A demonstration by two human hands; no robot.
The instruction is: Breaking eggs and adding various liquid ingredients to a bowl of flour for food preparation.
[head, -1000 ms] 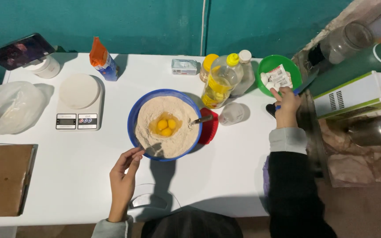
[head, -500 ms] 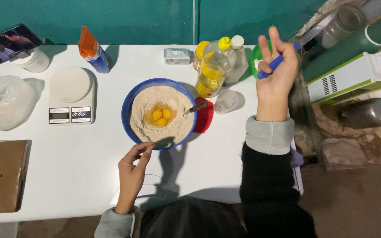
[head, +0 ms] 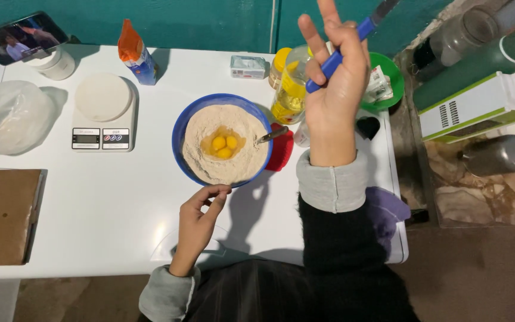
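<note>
I'm gripping a blue-handled knife [head: 336, 56] in my raised right hand [head: 332, 98]; my empty, loosely curled left hand [head: 201, 217] is steadying the blue flour bowl [head: 181, 128].

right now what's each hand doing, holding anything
Left hand: fingers curled at the rim of the blue bowl, holding nothing.
Right hand: raised above the table, gripping a blue-handled utensil, other fingers spread.
</note>
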